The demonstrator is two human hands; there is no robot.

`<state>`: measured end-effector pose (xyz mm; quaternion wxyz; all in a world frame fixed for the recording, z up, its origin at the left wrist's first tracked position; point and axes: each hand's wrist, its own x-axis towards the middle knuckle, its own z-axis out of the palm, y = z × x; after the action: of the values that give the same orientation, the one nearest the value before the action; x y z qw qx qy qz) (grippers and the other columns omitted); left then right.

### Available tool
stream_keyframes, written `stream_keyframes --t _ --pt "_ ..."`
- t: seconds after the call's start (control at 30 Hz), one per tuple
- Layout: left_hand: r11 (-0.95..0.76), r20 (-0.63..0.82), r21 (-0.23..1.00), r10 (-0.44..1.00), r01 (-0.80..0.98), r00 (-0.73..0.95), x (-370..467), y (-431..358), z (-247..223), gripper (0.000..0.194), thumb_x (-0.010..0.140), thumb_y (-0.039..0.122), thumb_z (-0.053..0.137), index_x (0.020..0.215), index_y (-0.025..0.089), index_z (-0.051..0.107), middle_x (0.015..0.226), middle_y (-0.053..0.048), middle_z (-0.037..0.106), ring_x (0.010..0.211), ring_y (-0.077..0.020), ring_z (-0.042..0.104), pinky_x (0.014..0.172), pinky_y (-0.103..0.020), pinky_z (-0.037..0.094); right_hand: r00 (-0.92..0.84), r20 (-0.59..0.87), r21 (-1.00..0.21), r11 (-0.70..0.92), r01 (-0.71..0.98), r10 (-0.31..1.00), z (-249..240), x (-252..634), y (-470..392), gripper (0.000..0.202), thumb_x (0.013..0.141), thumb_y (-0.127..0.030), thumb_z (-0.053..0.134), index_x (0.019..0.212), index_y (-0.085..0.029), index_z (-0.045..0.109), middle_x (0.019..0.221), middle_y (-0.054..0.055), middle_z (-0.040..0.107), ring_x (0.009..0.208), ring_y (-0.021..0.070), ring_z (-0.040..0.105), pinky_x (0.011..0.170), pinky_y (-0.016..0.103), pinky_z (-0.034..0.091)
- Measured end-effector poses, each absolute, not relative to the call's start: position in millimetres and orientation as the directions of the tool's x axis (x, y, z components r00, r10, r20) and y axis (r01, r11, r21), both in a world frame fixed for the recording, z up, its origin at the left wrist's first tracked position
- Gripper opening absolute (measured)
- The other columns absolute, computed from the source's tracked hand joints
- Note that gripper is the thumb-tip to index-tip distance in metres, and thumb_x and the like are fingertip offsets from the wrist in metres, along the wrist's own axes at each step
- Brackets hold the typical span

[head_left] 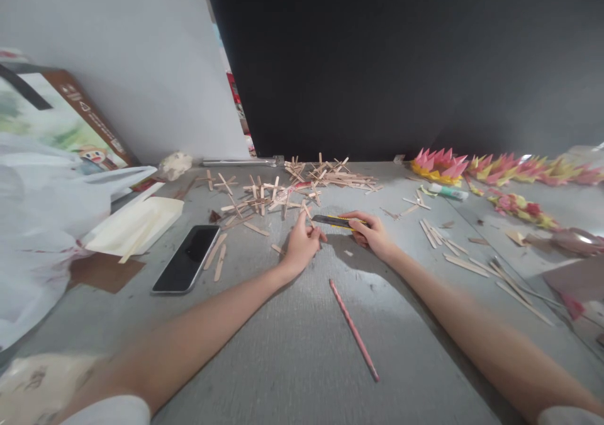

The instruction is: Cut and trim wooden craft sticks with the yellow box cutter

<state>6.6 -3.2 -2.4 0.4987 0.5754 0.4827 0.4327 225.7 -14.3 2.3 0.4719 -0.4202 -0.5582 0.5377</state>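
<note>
My left hand (pixel 302 245) pinches a wooden craft stick (pixel 307 212) that points up and away from me. In my right hand (pixel 370 233) is a yellow and black utility knife (pixel 333 221), its dark blade end aimed left at the stick. Blade tip and stick look very close; whether they touch I cannot tell. Just beyond the hands lies a heap of craft sticks (pixel 340 178), many joined into crosses. Between my forearms a pink pencil (pixel 353 329) rests on the grey table (pixel 283 362).
On the left are a phone (pixel 186 260), a paper tray (pixel 155 220) and a white plastic bag (pixel 47 223). To the right lie loose stick pieces (pixel 466 264), a glue stick (pixel 448 191) and pink-yellow folded paper flowers (pixel 438 165). A dark panel (pixel 401 66) stands behind.
</note>
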Motion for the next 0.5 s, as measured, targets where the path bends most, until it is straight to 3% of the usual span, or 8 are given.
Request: stream_keyframes --t 0.5 --pt "-0.048 0.025 0.988 0.988 0.149 0.154 6.7 -2.8 -3.0 0.076 0.091 0.013 0.054 0.164 0.014 0.032 0.069 0.001 0.07 0.046 -0.0095 0.051 0.05 -0.02 0.038 -0.181 0.041 -0.999 0.037 -0.025 0.983 9.8 222.3 -17.5 0.05 0.09 -0.054 0.07 0.12 -0.014 0.073 0.052 -0.011 0.033 0.045 0.0087 0.027 0.045 0.025 0.018"
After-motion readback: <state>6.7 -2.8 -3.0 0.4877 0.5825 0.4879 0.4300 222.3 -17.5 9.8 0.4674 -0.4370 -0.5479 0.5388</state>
